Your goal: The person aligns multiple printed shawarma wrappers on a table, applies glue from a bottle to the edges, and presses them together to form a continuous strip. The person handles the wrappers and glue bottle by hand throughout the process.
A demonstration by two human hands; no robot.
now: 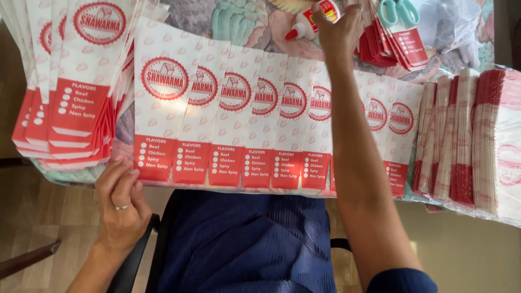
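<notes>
A row of several white-and-red printed paper sleeves lies fanned and overlapping across the table in front of me. My right hand reaches over them to the far side and grips a white glue bottle with a red tip pointing left. My left hand, a ring on one finger, rests at the table's near edge with its fingertips touching the bottom corner of the leftmost sleeve in the row. My blue clothing fills the bottom middle.
A thick fanned stack of the same sleeves lies at the left. Bundles of sleeves in clear plastic stand at the right. Teal-handled scissors lie on another small stack at the far right. A patterned cloth covers the table.
</notes>
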